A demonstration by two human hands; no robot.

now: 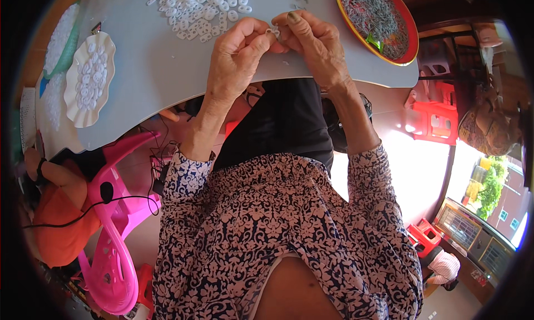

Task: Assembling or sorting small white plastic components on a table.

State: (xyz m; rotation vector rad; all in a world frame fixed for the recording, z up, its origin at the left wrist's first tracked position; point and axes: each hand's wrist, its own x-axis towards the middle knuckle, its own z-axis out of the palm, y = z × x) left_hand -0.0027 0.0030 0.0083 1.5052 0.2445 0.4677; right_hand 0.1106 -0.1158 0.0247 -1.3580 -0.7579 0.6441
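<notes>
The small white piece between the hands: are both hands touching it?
Touching. The head view shows the left hand and right hand pinching the small white piece at their fingertips.
</notes>
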